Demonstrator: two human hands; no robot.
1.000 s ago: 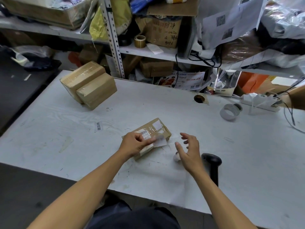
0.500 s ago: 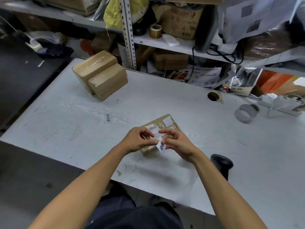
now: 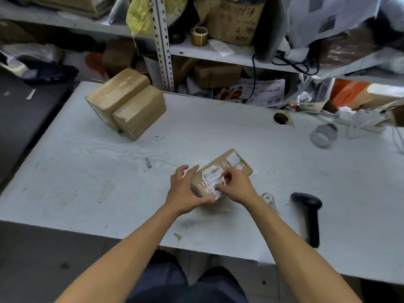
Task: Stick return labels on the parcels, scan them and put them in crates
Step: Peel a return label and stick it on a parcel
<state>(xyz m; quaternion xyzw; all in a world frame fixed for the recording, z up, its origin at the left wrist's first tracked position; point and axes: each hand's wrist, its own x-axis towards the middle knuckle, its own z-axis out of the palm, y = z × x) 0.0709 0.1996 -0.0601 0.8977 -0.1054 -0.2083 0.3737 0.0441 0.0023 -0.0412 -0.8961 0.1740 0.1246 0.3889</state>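
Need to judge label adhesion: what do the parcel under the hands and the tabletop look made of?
Parcel: brown corrugated cardboard, likely, partly wrapped in glossy clear tape that shows sheen near the left hand. Table: pale matte board, scuffed, possibly painted wood; faint grain shows.

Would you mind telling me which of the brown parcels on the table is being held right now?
It is the small parcel nearest the person, with a barcode on top, held between the left hand and right hand. The two stacked parcels at the far left stand untouched.

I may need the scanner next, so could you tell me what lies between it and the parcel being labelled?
In the head view, a small white roll lies between the scanner and the parcel.
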